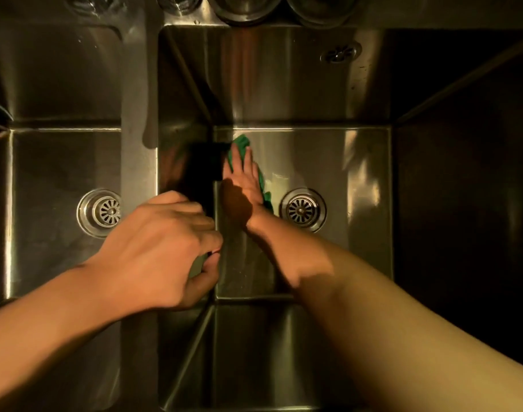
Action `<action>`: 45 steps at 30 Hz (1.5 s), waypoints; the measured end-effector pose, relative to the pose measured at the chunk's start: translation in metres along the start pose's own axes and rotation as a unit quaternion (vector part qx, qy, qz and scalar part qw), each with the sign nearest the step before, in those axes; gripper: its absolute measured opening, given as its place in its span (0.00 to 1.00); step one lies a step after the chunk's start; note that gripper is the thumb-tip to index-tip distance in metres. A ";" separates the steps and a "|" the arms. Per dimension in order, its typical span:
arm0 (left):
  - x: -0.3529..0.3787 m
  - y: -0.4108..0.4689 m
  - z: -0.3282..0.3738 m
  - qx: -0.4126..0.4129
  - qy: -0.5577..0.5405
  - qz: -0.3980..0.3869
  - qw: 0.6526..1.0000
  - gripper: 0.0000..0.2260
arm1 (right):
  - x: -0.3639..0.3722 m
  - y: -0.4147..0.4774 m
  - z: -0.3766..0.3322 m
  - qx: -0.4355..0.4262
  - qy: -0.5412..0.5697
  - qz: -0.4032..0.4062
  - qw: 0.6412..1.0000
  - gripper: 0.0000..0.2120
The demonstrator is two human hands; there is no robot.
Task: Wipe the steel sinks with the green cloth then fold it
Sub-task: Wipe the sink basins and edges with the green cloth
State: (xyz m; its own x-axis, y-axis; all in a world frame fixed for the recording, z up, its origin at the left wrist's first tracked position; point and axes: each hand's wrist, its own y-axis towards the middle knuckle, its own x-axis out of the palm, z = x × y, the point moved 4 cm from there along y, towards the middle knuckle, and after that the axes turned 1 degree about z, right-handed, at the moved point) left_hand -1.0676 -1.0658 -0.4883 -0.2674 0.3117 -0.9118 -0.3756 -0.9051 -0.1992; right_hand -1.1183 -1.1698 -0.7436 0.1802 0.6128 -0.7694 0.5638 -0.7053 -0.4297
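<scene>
The green cloth point(261, 181) lies on the floor of the right steel sink point(337, 156), close to its left wall and left of the drain point(302, 209). My right hand point(242, 179) reaches deep into that sink and presses flat on the cloth with straight fingers. Cloth edges show beyond the fingertips and along the hand's right side. My left hand point(162, 248) hovers over the divider point(138, 114) between the sinks. Its fingers and thumb are curled round a small pale greenish thing point(198, 264); what it is I cannot tell. The left steel sink point(55, 162) has its own drain point(101, 212).
Several round glass or metal vessels point(245, 7) stand on the ledge behind the sinks. A round overflow fitting point(340, 53) sits on the right sink's back wall. The area right of the right sink is dark.
</scene>
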 end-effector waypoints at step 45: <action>0.003 0.001 -0.002 0.020 0.029 0.021 0.999 0.08 | 0.047 -0.175 0.100 -0.347 -0.139 -0.105 0.921 0.38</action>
State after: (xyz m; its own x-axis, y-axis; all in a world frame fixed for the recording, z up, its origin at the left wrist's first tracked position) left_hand -1.0671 -1.0659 -0.4918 -0.2326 0.2552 -0.9385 -0.4007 -0.9044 -0.1466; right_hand -1.2889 -1.0529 -0.7522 -0.1505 0.5261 -0.8370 0.9600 -0.1243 -0.2508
